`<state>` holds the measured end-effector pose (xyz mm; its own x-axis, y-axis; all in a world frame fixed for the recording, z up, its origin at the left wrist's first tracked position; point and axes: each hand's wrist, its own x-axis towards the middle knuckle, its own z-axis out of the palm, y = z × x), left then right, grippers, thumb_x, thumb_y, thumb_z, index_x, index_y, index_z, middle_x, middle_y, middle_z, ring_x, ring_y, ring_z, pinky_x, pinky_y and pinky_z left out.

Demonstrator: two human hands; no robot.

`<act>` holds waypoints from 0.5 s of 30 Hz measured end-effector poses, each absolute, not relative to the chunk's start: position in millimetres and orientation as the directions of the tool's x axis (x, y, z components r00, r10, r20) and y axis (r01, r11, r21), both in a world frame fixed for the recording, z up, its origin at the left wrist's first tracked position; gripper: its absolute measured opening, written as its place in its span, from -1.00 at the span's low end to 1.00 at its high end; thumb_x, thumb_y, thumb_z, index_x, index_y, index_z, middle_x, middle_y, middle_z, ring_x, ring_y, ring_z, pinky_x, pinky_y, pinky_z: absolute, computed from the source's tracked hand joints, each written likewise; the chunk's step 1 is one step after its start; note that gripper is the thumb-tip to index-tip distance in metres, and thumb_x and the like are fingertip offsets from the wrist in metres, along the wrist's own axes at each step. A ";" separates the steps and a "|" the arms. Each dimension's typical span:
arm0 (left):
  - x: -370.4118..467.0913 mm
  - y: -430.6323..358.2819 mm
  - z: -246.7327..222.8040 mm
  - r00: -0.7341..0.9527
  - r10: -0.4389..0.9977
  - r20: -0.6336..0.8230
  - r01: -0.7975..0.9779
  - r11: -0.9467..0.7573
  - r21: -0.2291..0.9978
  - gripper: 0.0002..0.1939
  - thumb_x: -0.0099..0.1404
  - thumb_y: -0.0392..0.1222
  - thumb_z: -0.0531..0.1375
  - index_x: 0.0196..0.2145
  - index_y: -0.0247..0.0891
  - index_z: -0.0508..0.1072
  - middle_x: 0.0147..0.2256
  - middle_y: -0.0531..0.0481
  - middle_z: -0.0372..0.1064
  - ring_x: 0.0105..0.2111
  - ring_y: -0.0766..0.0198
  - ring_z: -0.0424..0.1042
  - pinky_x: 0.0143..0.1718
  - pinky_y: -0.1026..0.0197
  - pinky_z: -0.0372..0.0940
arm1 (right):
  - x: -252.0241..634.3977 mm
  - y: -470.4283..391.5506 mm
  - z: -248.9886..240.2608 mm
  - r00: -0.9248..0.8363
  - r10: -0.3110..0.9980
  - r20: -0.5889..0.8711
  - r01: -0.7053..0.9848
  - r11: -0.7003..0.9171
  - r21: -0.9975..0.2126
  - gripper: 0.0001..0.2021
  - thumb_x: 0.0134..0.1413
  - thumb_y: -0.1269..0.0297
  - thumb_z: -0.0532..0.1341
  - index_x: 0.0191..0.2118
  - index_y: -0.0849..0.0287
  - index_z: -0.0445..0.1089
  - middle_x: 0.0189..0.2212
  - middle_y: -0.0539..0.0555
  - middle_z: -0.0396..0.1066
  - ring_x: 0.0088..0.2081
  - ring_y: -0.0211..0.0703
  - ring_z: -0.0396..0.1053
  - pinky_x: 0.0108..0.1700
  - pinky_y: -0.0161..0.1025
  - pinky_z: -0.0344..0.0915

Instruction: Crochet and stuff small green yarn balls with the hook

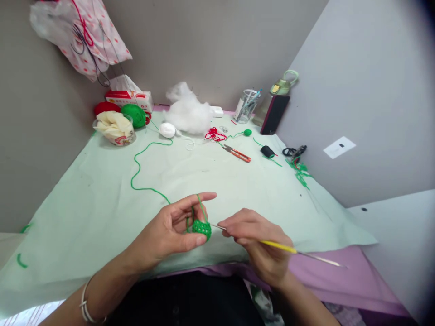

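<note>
A small round green crochet piece point(201, 229) is pinched between the thumb and fingers of my left hand point(178, 226), whose index finger stretches out with green yarn point(149, 189) looped over it. That yarn runs back over the cloth toward the green ball. My right hand point(260, 242) grips a crochet hook point(278, 246) with a yellow handle, held like a pen. The hook's thin metal tip meets the upper right edge of the green piece; whether it passes through a stitch is too small to tell.
On the pale green cloth point(102, 194) lie orange thread snips point(238, 154), red yarn point(216, 134), white stuffing point(188, 111) and a white yarn ball point(167, 130). Behind stand a green yarn ball point(133, 116), a tissue box point(131, 98), a clear cup point(246, 107), a phone point(275, 114) and a bottle point(263, 111).
</note>
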<state>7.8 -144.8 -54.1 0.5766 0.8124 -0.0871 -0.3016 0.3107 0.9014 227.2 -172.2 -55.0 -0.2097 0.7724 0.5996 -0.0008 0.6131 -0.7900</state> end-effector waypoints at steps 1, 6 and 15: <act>5.1 -143.4 -55.8 0.614 0.784 -0.086 -0.284 0.322 0.903 -0.36 0.19 -0.21 0.44 0.22 0.07 0.47 -0.23 0.07 0.31 -0.21 0.31 0.31 -0.12 0.26 0.24 | 228.2 -172.1 -53.5 -0.224 0.790 0.571 -0.018 0.582 -0.813 -0.76 0.34 0.41 0.24 -0.01 0.04 0.61 -0.23 0.13 0.64 -0.23 -0.12 0.57 -0.25 -0.19 0.51; -2.2 -139.6 -59.4 0.719 0.689 -0.090 -0.251 0.378 0.891 -0.36 0.21 -0.12 0.39 0.24 -0.02 0.44 -0.24 0.05 0.31 -0.25 0.29 0.29 -0.20 0.24 0.21 | 227.2 -171.2 -57.0 -0.211 0.895 0.393 -0.173 0.361 -0.916 -0.83 0.32 0.31 0.28 -0.10 0.01 0.63 -0.30 0.08 0.62 -0.31 -0.19 0.53 -0.26 -0.24 0.47; -3.2 -140.3 -46.5 0.664 0.736 -0.130 -0.100 0.261 0.960 -0.42 0.21 -0.29 0.32 0.18 0.02 0.49 -0.19 0.05 0.29 -0.17 0.24 0.32 -0.07 0.20 0.22 | 218.1 -168.5 -54.5 -0.118 0.985 0.124 -0.403 0.066 -0.913 -0.91 0.20 0.25 0.38 -0.26 0.08 0.67 -0.39 0.06 0.61 -0.46 -0.29 0.50 -0.42 -0.37 0.43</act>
